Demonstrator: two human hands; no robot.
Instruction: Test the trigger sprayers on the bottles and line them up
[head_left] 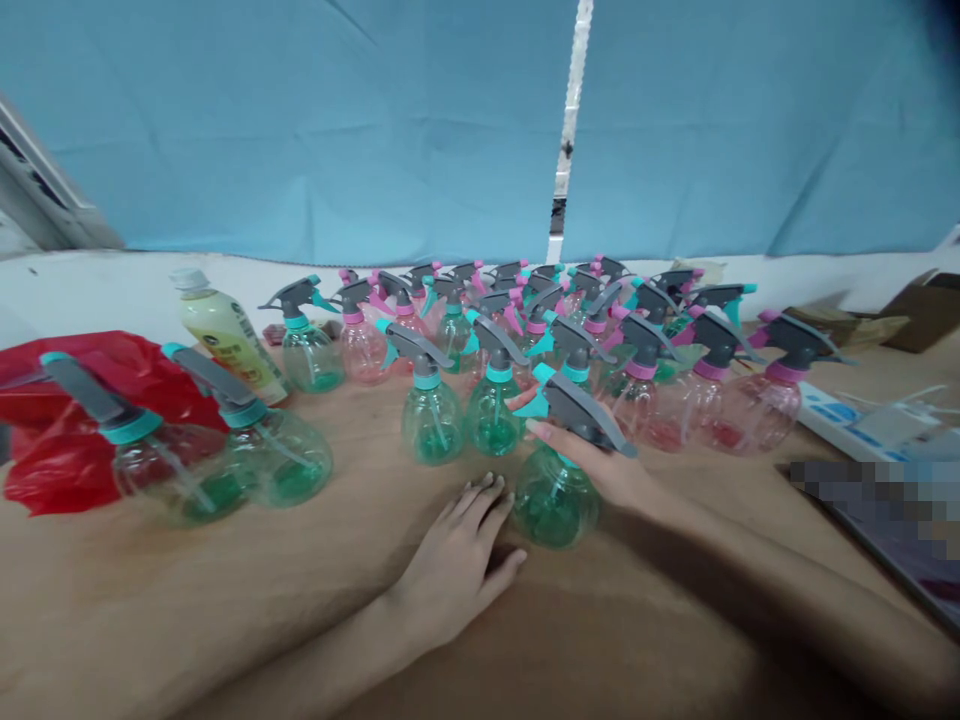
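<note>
A clear green spray bottle (556,500) with a grey and teal trigger head stands upright near the middle of the table. My right hand (592,455) is wrapped round its neck, partly hidden behind the grey handle. Just left of this bottle my left hand (469,550) lies palm down on the wood, fingers apart and holding nothing. Two more green bottles, one at the centre (433,425) and one beside it (495,415), stand just behind my hands. Several pink bottles, among them a near one (761,410), fill the right of the group.
Two green bottles (289,465) stand at the left by a red plastic bag (75,430). Behind them is a yellowish labelled bottle (225,335). At the right lie a white power strip (840,420) and a dark flat device (892,540). A blue cloth (450,130) hangs behind.
</note>
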